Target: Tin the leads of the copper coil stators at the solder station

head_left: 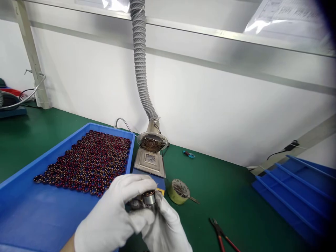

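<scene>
In front of the blue tray, my left hand [115, 213] in a white glove curls its thumb and fingers around a small motor stator [149, 198], a silvery ring with copper windings at its top. A dark rounded piece [135, 203] shows beside it within the same grip; I cannot make out what it is. My right hand [166, 220], also gloved in white, is closed against the right side of the stator. Its fingertips are partly hidden, and so is the stator's underside.
The blue tray [15, 178] on the left bears rows of dark red and copper ring-shaped parts [91, 161]. Behind my hands stands a metal-topped device [149, 162] under a grey duct [140, 63]. A round tin [178, 192], red-handled cutters [219, 232] and blue racks [296, 196] lie rightward.
</scene>
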`<state>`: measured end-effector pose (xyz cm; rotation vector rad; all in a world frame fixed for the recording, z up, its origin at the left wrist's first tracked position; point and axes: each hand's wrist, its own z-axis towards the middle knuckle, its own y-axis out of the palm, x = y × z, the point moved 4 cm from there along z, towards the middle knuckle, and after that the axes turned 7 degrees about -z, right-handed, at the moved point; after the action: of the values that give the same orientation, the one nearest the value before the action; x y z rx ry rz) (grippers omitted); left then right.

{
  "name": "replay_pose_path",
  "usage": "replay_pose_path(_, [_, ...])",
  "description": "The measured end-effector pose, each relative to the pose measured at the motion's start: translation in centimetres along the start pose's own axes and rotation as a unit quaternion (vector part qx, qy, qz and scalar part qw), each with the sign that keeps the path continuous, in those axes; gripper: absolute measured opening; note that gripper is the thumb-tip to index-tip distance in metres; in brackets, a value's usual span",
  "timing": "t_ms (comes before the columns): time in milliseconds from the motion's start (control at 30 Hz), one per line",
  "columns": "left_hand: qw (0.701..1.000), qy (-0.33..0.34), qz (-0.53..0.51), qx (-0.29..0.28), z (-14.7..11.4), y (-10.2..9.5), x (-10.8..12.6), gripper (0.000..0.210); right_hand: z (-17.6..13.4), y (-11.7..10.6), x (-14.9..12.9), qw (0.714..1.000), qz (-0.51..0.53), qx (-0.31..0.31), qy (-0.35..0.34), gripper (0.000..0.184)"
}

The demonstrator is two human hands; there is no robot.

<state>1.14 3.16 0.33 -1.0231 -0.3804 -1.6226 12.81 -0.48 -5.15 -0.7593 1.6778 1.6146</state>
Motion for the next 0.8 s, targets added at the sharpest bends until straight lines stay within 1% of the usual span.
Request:
replay_pose_path(67, [0.999, 0.036, 0.021, 0.004, 0.1, 0.4, 0.3, 0.048, 0.0, -0.1, 0.5, 0.999, 0.030, 0.009, 0.027, 0.027])
replay_pose_path(100, [0.999, 0.042, 0.014, 0.006, 0.1, 0.5, 0.4, 0.044, 0.1, -0.2, 0.6, 0.999, 0.038, 0.013, 0.029, 0.026])
replay_pose_path(167, [0.999, 0.029, -0.031, 0.006, 0.3, 0.6, 0.2, 0.033, 0.4, -0.2, 0.5, 0.999, 0.042, 0.015, 0.016, 0.025])
replay_pose_path(233, [0.993, -0.012, -0.116, 0.018, 0.4, 0.4, -0.3, 0.019, 0.7, 0.1, 0.3, 0.999, 0.042, 0.003, 0.010, 0.025])
replay_pose_path(300, [0.975, -0.067, -0.204, 0.057, 0.4, 0.0, -0.9, 0.012, 0.8, 0.6, 0.1, 0.998, 0.049, -0.012, 0.025, 0.028])
replay_pose_path(367, [0.950, -0.111, -0.266, 0.117, 0.2, -0.6, -1.5, 0.013, 0.7, 0.9, -0.1, 0.997, 0.060, -0.019, 0.043, 0.029])
replay_pose_path(400, [0.940, -0.125, -0.280, 0.150, 0.1, -0.9, -1.8, 0.015, 0.5, 1.1, -0.2, 0.996, 0.066, -0.022, 0.050, 0.028])
replay_pose_path(433, [0.938, -0.129, -0.277, 0.167, 0.1, -1.2, -1.8, 0.015, 0.4, 1.2, -0.2, 0.995, 0.074, -0.026, 0.055, 0.028])
replay_pose_path(467, [0.943, -0.130, -0.258, 0.166, 0.1, -1.4, -1.8, 0.013, 0.2, 1.3, -0.3, 0.994, 0.084, -0.031, 0.056, 0.026])
replay_pose_path(500, [0.954, -0.130, -0.225, 0.147, 0.1, -1.4, -1.7, 0.015, 0.1, 1.3, -0.3, 0.993, 0.094, -0.036, 0.055, 0.023])
replay_pose_path(567, [0.980, -0.123, -0.140, 0.063, 0.2, -0.7, -1.2, 0.040, 0.0, 1.3, -0.2, 0.992, 0.110, -0.040, 0.049, 0.019])
replay_pose_path(600, [0.988, -0.113, -0.103, 0.022, 0.2, -0.3, -0.9, 0.048, 0.0, 1.2, -0.2, 0.992, 0.115, -0.039, 0.046, 0.018])
replay_pose_path(633, [0.992, -0.101, -0.081, -0.003, 0.1, 0.0, -0.7, 0.051, 0.1, 1.1, -0.1, 0.991, 0.117, -0.038, 0.047, 0.017])
replay_pose_path(700, [0.994, -0.084, -0.074, -0.016, 0.1, 0.4, -0.4, 0.046, 0.2, 1.0, 0.1, 0.991, 0.122, -0.036, 0.048, 0.021])
replay_pose_path(800, [0.987, -0.090, -0.130, -0.009, 0.1, 0.5, -0.6, 0.037, 0.2, 1.2, 0.3, 0.989, 0.131, -0.043, 0.044, 0.025])
